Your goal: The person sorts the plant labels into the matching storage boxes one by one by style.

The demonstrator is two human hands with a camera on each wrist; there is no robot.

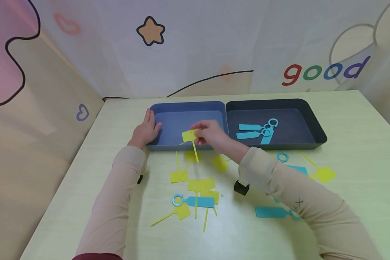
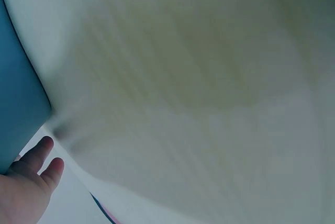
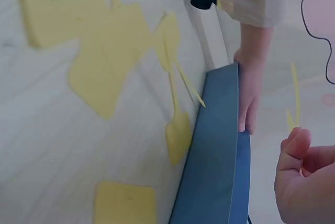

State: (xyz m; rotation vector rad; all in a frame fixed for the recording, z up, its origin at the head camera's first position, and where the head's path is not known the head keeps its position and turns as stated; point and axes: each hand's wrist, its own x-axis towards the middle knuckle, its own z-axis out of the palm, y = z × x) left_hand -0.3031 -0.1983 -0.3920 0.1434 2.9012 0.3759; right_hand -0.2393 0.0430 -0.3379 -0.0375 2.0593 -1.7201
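My right hand [image 1: 211, 135] pinches yellow T-shaped plant labels [image 1: 189, 136] above the front part of the blue tray [image 1: 188, 107]. Two thin stems stick out from the grip in the right wrist view. At the tray's left side, my left hand [image 1: 144, 131] rests on the wall, its fingers fairly straight and its thumb toward the inside. Several more yellow plant labels [image 1: 178, 177] lie loose on the table before the tray, some overlapping. Across them lies a turquoise ring-ended plant tag [image 1: 199, 202].
A dark tray [image 1: 316, 135] adjoins the blue one on the right and holds several turquoise ring tags [image 1: 249, 127]. Under and beside the right forearm lie another turquoise tag [image 1: 271, 212] and a yellow label [image 1: 325, 174]. A printed curtain [image 1: 195, 47] hangs behind the table.
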